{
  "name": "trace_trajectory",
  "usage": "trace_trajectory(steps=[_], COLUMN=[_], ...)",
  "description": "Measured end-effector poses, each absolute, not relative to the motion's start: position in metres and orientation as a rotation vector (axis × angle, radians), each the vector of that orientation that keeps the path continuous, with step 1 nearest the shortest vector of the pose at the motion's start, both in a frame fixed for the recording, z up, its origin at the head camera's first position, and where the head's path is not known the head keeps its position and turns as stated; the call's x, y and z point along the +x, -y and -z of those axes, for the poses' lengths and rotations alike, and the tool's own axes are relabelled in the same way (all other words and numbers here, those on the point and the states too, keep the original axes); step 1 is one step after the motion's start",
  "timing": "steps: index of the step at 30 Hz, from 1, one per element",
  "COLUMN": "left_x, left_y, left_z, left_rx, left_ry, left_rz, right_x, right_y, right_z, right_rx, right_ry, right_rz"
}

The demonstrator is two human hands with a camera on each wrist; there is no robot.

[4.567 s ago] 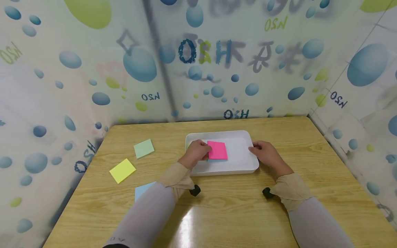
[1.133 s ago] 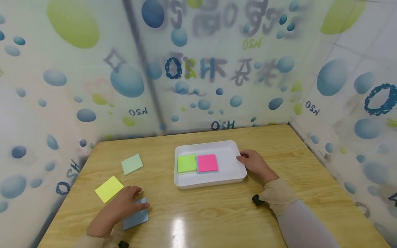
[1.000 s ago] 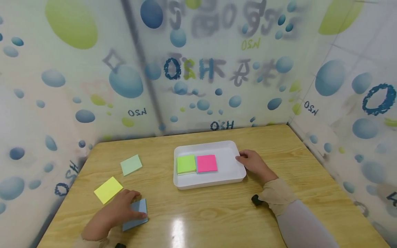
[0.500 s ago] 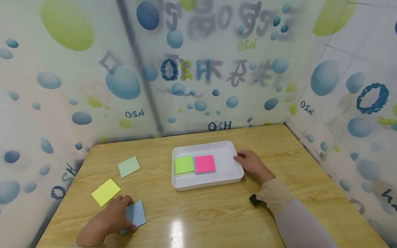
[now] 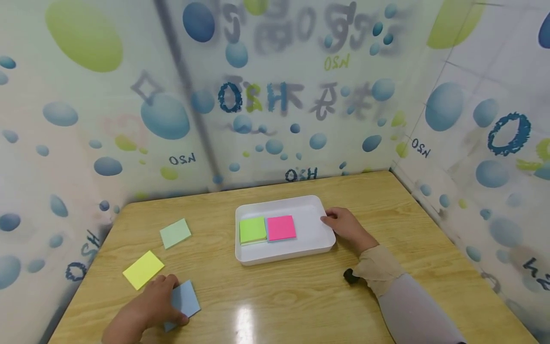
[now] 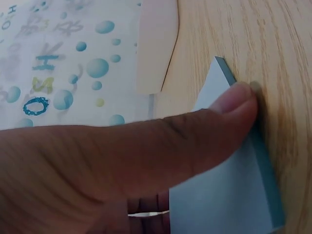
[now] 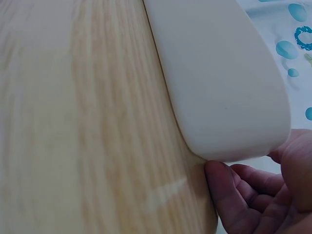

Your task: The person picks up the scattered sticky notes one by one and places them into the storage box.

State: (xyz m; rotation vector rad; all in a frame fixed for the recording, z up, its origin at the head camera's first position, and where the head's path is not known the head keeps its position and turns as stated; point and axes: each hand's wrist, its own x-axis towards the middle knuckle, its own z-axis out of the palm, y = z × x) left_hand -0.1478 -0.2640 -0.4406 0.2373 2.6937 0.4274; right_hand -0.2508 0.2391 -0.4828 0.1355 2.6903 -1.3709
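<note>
My left hand [image 5: 143, 308] holds a light blue note pad [image 5: 187, 298] by its edges on the table, at the front left. Close up in the left wrist view, the thumb of that hand [image 6: 126, 161] presses against the side of the blue pad [image 6: 219, 195]. My right hand [image 5: 349, 228] grips the right end of a white tray [image 5: 312, 239]. The right wrist view has this hand [image 7: 263, 195] with bent fingers at the corner of the tray [image 7: 224, 83]. In the tray, a lime green pad [image 5: 252, 230] lies beside a pink pad [image 5: 281, 228], which has a bluish layer under it.
A yellow pad [image 5: 143, 270] lies on the wooden table [image 5: 266, 306] just beyond my left hand, and a pale green pad [image 5: 175, 233] sits farther back. A patterned sheet [image 5: 258, 157] stands behind the table and along its sides.
My left hand has let go of the pink pad in the tray, moved down to the left and taken hold of the blue pad. My right hand stays at the tray's end.
</note>
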Motion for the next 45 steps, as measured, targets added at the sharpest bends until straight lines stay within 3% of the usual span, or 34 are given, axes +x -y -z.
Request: trace_trajectory(steps=[23,38,45], left_x=[-0.146,-0.155,-0.164], left_y=[0.259,0.253,0.245], left_z=[0.443,0.435,0.422], left_rx=[0.172,0.385,0.353], left_ry=[-2.588,-2.721,-2.768], left_rz=[-0.558,-0.661,-0.769], right_x=[-0.253,-0.252,-0.251], right_y=[-0.238,-0.237,-0.237], right_z=[0.482,0.482,0.482], right_rx=[0.145,0.173,0.179], right_ry=[-2.673,-2.699,-2.691], right_rz=[1.381,1.353,1.362])
